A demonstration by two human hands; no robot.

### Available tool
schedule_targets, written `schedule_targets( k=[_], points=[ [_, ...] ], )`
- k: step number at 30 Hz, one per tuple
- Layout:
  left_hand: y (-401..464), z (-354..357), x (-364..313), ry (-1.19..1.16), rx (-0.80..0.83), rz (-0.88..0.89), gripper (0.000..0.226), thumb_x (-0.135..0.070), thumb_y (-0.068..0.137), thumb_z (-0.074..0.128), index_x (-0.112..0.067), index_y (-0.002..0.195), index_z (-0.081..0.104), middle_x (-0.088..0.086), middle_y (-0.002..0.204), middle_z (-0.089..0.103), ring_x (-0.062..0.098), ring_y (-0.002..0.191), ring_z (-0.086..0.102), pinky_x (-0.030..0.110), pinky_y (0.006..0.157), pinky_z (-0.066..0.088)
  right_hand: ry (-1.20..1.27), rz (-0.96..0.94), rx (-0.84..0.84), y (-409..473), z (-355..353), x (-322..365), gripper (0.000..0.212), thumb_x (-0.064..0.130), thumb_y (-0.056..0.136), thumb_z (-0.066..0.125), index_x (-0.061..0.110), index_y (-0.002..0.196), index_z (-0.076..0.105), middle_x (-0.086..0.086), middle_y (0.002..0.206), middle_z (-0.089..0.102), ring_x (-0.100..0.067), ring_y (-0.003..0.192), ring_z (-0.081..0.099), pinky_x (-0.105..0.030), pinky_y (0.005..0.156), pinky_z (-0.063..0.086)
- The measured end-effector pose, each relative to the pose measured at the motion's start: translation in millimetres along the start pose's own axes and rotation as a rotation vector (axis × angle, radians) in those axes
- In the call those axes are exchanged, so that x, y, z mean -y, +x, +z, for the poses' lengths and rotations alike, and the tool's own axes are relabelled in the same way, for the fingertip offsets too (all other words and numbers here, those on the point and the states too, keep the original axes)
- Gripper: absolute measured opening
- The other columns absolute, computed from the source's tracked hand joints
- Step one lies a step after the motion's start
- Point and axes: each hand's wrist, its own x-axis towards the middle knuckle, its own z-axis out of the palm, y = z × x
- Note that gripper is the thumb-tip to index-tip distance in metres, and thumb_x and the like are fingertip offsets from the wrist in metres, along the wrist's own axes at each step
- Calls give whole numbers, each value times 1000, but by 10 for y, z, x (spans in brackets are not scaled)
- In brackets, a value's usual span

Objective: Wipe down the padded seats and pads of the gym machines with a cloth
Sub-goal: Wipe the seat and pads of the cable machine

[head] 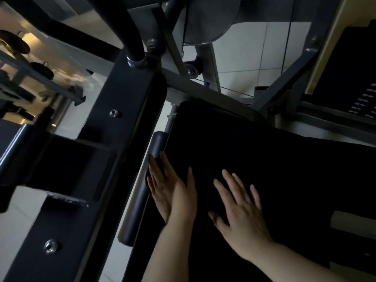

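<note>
The machine frame (122, 123), dark painted steel with bolt heads showing, filled the left half of the view and ran diagonally from the lower left up toward the top centre. A pale tiled floor (254, 49) showed behind the crossing grey struts at upper right. The black pad (274, 159) took up the lower right, lying broad and flat with its upper corner rounded; the surface was very dark and no detail could be made out on it. A dark padded roller (138, 200) lay along the pad's left edge, just beside it. A grey round plate (209, 19) sat at the top of the frame, and black weight plates (15, 44) hung on a rack at far left. The left hand (171, 190) rested at the pad's left edge, fingers straight and close together, fingertips reaching the roller. The right hand (240, 210) lay flat on the pad near the left hand, fingers straight and spread wide, holding nothing. No cloth could be told apart from the dark pad under either hand.
</note>
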Motion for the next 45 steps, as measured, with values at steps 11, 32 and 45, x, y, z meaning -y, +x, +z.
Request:
schedule_targets(
  k=[11, 32, 45],
  points=[
    [-1498, 59, 349, 124, -21, 156, 44, -45, 86, 50, -14, 117, 57, 20, 131, 54, 40, 116, 50, 42, 116, 18, 293, 43, -83, 42, -3, 18, 66, 60, 75, 42, 40, 137, 32, 20, 154, 16, 0, 142, 10, -40, 114, 4],
    [-1715, -4, 581, 169, -60, 182, 51, -54, 86, 42, -24, 126, 50, 14, 140, 48, 39, 128, 39, 55, 107, 25, 360, -54, -133, -611, -25, 258, 57, 37, 76, 60, 32, 130, 43, 13, 148, 31, -6, 136, 28, -33, 103, 24],
    [-1925, -54, 614, 132, 75, 194, 50, -52, 95, 32, -21, 128, 52, 14, 142, 46, 36, 130, 38, 49, 110, 21, 264, -20, -94, -624, 164, -4, 67, 31, 79, 73, 30, 138, 42, 10, 153, 25, -11, 140, 24, -42, 102, 26]
  ],
)
